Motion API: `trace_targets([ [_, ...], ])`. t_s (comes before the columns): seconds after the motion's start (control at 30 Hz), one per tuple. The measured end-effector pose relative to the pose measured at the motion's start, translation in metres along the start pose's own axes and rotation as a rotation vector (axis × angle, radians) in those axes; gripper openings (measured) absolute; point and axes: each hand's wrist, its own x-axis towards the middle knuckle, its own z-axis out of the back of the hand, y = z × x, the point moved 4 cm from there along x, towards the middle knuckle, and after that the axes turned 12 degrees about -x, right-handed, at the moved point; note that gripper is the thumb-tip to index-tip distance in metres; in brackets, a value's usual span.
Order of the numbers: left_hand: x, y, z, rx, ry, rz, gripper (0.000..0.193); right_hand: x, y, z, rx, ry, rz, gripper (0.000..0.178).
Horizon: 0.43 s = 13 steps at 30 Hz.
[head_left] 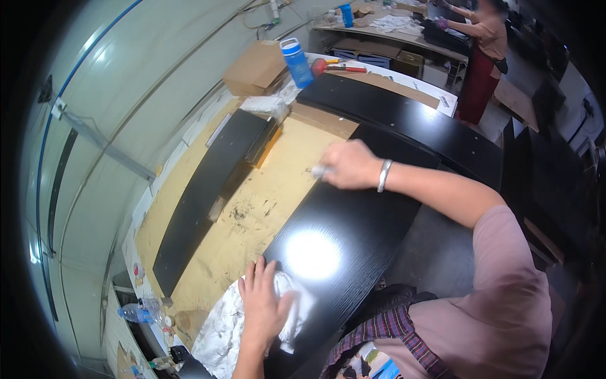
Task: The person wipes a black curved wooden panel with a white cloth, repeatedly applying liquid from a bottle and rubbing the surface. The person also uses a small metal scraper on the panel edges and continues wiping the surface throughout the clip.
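Note:
A black wood-grain board (pixel 353 215) lies in front of me. My right hand (pixel 353 164), a silver bangle on its wrist, is closed over the board's far left edge. From its fingers pokes a small whitish thing (pixel 320 170), blurred, whose kind I cannot make out. My left hand (pixel 260 302) rests with its fingers spread on a crumpled white cloth (pixel 221 322), which lies partly over the board's near left end.
Left of the board, a black panel (pixel 208 196) lies on the yellowish tabletop (pixel 252 221). Beyond it are another black panel (pixel 404 117), a blue bottle (pixel 297 66), a cardboard box (pixel 255 66) and a red-handled tool (pixel 347 69). A person (pixel 486 57) works at the far bench.

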Motion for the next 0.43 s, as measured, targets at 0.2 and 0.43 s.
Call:
trace_targets([
  [0.2, 0.020, -0.011, -0.017, 0.119, -0.043, -0.008, 0.071, 0.011, -0.128, 0.009, -0.243, 0.065, -0.393, 0.017],
  [0.43, 0.021, -0.012, -0.018, 0.081, -0.094, 0.026, 0.071, -0.002, -0.165, 0.021, 0.089, 0.163, -0.344, 0.032],
])
